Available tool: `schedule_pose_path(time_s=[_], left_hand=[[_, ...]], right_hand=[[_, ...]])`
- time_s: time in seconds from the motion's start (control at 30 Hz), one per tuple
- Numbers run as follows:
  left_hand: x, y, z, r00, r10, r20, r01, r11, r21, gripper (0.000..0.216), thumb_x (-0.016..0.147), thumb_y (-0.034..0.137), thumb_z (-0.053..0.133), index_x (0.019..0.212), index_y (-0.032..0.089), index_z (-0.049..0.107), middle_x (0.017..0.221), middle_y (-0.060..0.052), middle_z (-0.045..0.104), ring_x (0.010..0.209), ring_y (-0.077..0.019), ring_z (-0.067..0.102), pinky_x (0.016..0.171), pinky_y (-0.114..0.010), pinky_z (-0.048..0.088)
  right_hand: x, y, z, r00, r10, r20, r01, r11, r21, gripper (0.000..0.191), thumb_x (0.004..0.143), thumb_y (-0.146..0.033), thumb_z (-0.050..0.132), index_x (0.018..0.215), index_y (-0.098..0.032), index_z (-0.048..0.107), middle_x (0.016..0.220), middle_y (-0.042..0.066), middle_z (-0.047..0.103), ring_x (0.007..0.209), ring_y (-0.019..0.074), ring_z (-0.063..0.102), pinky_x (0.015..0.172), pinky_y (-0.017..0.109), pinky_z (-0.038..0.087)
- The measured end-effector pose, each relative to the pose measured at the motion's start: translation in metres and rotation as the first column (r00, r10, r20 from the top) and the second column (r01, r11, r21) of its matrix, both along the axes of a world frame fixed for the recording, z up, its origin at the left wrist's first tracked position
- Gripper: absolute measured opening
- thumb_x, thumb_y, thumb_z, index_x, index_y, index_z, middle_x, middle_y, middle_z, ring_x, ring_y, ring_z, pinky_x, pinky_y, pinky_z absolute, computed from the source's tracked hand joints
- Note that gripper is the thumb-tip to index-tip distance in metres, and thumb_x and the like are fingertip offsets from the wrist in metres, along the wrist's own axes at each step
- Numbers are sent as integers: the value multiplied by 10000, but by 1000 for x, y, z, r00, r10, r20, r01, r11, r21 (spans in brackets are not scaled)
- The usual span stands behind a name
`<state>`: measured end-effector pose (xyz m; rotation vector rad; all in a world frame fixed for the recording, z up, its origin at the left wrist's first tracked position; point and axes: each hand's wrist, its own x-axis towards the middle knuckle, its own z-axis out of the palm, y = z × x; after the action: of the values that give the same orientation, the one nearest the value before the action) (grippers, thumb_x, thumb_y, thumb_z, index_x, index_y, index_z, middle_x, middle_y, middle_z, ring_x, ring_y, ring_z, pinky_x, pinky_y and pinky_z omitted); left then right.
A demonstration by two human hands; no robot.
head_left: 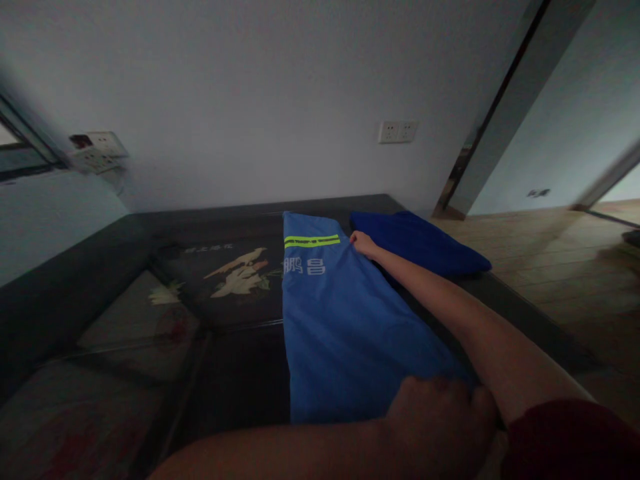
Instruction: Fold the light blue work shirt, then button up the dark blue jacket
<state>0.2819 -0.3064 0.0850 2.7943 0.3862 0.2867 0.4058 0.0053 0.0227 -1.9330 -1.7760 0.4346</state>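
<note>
A bright blue garment [340, 327] with a yellow-green reflective stripe and white characters lies folded lengthwise on a dark glass-topped table [230, 373]. My right hand [363, 244] reaches far across and is closed on the garment's far right edge, just below the stripe. The right arm wears a dark red sleeve. My left hand [443, 413] crosses in from the lower left, its fingers curled over the garment's near right corner.
A folded dark blue cloth [425, 243] lies at the table's far right, just beyond my right hand. Under the glass there is a bird-and-flower picture [235, 273]. The wall behind carries sockets [397, 131]. To the right are a tiled floor and a doorway.
</note>
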Motion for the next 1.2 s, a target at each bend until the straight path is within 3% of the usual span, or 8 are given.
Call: schedule_pose_path(time_s=[0.3,0.53,0.63,0.7,0.77,0.9,1.07,1.2], left_hand=[[20,-10,-74,998,-20,65,8,984,177,221,903,342,459,868,140,543,802,-51,628,699,-185,622,504,-271,426],[-31,-2,-37,987,-163,-14,163,981,103,172,887,319,525,977,182,579,898,-29,653,807,-164,630,632,-261,444],[-78,14,-12,999,15,48,-10,995,-96,237,859,328,566,1061,205,566,1060,-42,640,946,-181,607,802,-284,463],[-115,29,-7,937,342,77,-315,918,-239,216,880,226,507,1090,230,557,1117,-32,620,1017,-175,578,868,-290,453],[-150,44,-13,781,622,64,-579,758,-299,245,909,207,414,1114,212,548,1130,-62,613,1044,-189,563,921,-331,434],[-190,55,-39,530,846,-64,-806,479,-347,347,901,321,412,1198,163,498,960,-84,642,902,-225,605,854,-386,460],[-178,42,-48,596,798,-84,-704,470,-532,523,900,334,397,1393,197,290,893,-45,645,831,-204,631,793,-343,471],[-171,37,-43,639,763,-98,-650,467,-599,601,900,355,397,1443,199,193,901,-50,660,815,-208,646,773,-328,468]], right_hand=[[0,-7,0,991,33,128,-41,998,57,278,783,-17,408,880,-152,631,974,78,662,884,168,581,774,232,413],[-8,-32,-9,955,92,281,-140,978,156,251,905,-136,377,1019,-199,591,1203,113,550,1121,236,459,938,338,355],[-9,-37,-2,943,117,312,-175,970,166,257,910,-136,366,1030,-178,589,1183,131,545,1113,242,459,953,346,349],[-7,-41,7,938,117,325,-185,965,188,253,900,-141,395,1074,-158,577,1197,143,529,1130,251,448,963,348,345],[-1,-52,18,937,106,333,-182,961,208,260,880,-154,449,1113,-151,564,1197,143,531,1127,253,457,959,344,353],[23,-107,37,944,133,303,-170,980,99,232,863,-251,512,1075,-184,578,978,93,629,884,218,588,786,312,440],[45,-212,29,965,40,258,-19,996,-82,403,854,-456,495,1204,-257,522,872,81,681,721,245,650,638,342,470],[44,-267,7,990,69,127,-55,992,-110,546,852,-470,461,1369,-314,381,1106,89,663,921,282,660,788,413,499]])
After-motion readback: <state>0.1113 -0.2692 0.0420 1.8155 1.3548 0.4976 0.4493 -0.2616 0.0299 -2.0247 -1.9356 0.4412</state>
